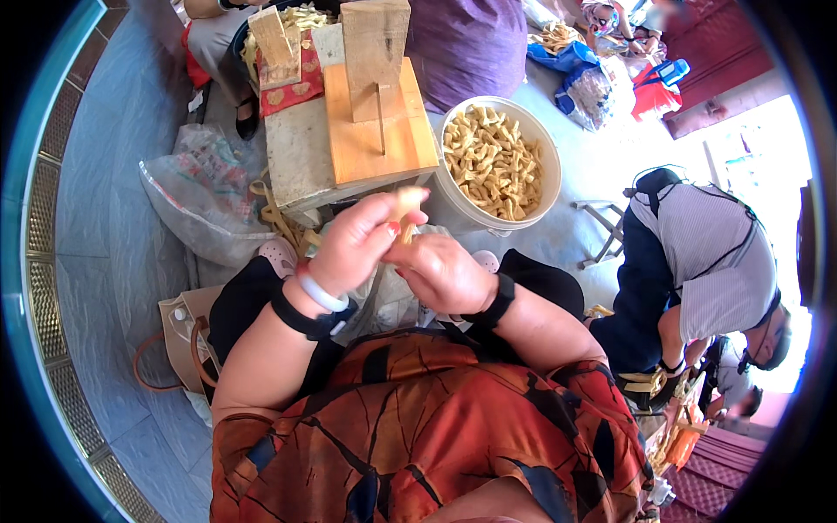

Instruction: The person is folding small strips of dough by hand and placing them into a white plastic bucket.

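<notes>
My left hand [353, 240] is closed on a pale yellow strip [407, 202], whose upper end stands up between thumb and fingers. Close beside it, my right hand [446, 270] is curled with its fingers pressed together on the lower part of the same strip. Both hands meet in front of my body, above my lap. The strip's material and exact shape are mostly hidden by my fingers. Just beyond my hands stands a wooden block stand [397, 131] with an upright post and a thin stick. At its right a white bucket [552, 187] holds many short, twisted yellow pieces [488, 161].
The stand rests on a low worn table [296, 148]. Left of it lies a clear plastic bag [205, 205] near loose yellow strips [272, 209]. A beige handbag [179, 327] is by my left side. At the right a person in a striped shirt [728, 253] bends over near a folding stool [602, 231].
</notes>
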`<state>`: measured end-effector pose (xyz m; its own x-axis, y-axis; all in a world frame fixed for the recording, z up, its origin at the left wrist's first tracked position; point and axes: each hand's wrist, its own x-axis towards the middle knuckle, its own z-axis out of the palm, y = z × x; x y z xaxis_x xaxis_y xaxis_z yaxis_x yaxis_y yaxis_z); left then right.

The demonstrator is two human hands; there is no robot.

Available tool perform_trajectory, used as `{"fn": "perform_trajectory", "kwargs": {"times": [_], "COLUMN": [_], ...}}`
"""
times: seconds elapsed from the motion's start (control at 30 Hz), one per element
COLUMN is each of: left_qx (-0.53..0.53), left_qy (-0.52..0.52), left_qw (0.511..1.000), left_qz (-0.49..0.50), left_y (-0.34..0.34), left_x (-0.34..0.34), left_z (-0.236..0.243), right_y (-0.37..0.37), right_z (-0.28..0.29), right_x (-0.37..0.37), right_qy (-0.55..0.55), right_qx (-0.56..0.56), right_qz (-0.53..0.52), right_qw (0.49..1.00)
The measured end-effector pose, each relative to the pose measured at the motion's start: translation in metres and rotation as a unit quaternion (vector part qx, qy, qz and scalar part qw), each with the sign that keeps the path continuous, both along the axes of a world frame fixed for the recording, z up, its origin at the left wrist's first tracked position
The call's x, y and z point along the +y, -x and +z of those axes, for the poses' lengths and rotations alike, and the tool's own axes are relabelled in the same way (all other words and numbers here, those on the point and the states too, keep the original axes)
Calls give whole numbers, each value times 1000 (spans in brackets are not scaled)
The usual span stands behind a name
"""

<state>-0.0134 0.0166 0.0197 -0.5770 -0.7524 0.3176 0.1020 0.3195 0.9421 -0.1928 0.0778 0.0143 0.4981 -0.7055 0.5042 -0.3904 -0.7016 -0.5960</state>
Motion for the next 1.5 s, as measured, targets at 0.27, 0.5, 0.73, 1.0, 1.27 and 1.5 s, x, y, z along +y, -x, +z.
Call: {"fn": "perform_trajectory", "kwargs": {"times": [0.27,0.5,0.73,1.0,1.27,1.5], "left_qx": [-108,26,-138,-115,173,165], "left_qy": [-102,-163,340,266,-449,-159], "left_qw": [981,984,917,942,874,966], "left_qz": [-120,-67,158,171,-72,116], "left_y": [-4,7,13,13,5,19], "left_x": [7,7,12,9,13,17], "left_z": [-14,-18,-25,-24,-40,-51], "right_y": [19,5,22,14,13,9], "right_z": [4,-5,-11,10,0,0], "right_x": [-11,-19,-30,-23,-24,-23], "right_qy": [44,-430,-548,-493,-104,-231], "right_qx": [59,-411,-416,-353,-68,-119], "right_qz": [-48,-115,17,-53,-200,-112], "right_qw": [996,796,725,793,972,959]}}
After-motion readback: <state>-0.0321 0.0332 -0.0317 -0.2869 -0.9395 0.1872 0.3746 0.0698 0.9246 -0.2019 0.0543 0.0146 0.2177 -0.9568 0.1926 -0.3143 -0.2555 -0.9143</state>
